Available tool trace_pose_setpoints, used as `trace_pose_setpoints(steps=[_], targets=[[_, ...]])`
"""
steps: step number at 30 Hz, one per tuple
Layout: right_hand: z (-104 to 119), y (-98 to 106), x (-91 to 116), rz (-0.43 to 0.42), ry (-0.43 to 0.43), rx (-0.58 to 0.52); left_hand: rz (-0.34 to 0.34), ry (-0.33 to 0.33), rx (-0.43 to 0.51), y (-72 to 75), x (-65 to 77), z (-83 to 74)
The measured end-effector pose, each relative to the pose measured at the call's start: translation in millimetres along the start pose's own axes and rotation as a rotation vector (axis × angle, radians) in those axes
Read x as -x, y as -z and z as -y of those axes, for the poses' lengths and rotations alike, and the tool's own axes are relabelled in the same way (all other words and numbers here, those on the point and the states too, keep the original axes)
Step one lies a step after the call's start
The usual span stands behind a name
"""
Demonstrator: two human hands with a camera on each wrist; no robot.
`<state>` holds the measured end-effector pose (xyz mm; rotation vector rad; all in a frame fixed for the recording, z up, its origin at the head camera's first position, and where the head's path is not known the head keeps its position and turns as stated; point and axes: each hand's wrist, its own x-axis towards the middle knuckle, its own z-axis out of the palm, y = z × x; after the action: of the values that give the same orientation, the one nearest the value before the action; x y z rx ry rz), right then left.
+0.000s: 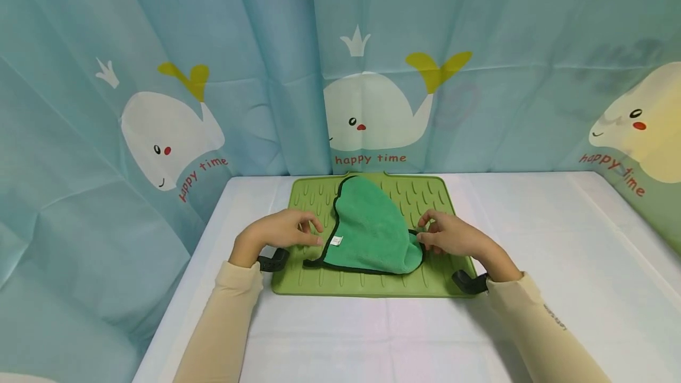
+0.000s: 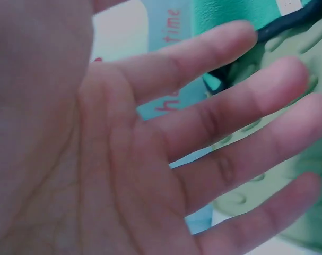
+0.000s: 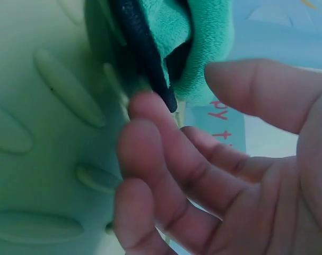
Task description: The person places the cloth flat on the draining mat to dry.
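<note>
A green towel (image 1: 369,226) with black edging and a small white label lies folded over, crumpled at its right corner, on a ribbed green mat (image 1: 314,281). My left hand (image 1: 287,229) hovers at the towel's left edge; its fingers look spread and fairly straight in the left wrist view, with nothing in them. At the right corner is my right hand (image 1: 449,234). Seen from the right wrist, its thumb (image 3: 240,87) and bent fingertips stand apart, right by the towel's black edge (image 3: 142,53), without closing on it.
The mat lies on a white-covered table (image 1: 558,241), its far edge near a blue curtain (image 1: 276,46) printed with whales. Black straps (image 1: 273,260) sit at both wrists, below beige sleeves (image 1: 223,318).
</note>
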<state>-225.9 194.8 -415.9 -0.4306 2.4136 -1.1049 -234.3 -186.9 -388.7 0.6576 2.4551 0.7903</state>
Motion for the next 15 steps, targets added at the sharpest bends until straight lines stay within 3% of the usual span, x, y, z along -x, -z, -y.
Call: trace_pose_setpoints(steps=[8, 15], targets=[[-4, -14, -8, -0.13, 0.07, 0.229, -0.066, 0.097, -0.06, -20.8, -16.6, -6.7], [-3, -20, -9, -0.179, 0.065, 0.316, -0.107, 0.137, -0.12, -34.9, -24.5, -13.4]])
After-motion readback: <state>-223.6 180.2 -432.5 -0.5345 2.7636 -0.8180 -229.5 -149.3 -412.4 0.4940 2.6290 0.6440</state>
